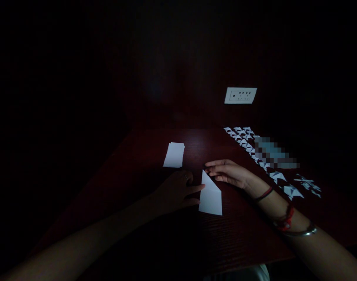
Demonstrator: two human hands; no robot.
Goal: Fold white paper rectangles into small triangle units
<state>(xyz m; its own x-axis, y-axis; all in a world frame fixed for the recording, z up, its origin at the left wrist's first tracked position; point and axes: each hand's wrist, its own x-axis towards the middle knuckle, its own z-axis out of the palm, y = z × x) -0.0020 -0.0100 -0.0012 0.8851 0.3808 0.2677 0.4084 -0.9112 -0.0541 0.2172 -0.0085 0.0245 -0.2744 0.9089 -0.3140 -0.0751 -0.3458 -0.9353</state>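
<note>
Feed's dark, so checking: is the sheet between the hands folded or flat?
Partly folded: the paper sheet has a slanted top edge peaking at the right hand.

Very dim room here; a dark reddish wooden desk [155, 148] catches the only light; a white socket plate [240, 95] sits on the dark wall [172, 58] behind.

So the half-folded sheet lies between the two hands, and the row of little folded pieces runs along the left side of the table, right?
Not quite: the head view shows the row of little folded pieces along the right side of the table. The half-folded sheet does lie between the left hand and the right hand.
</note>
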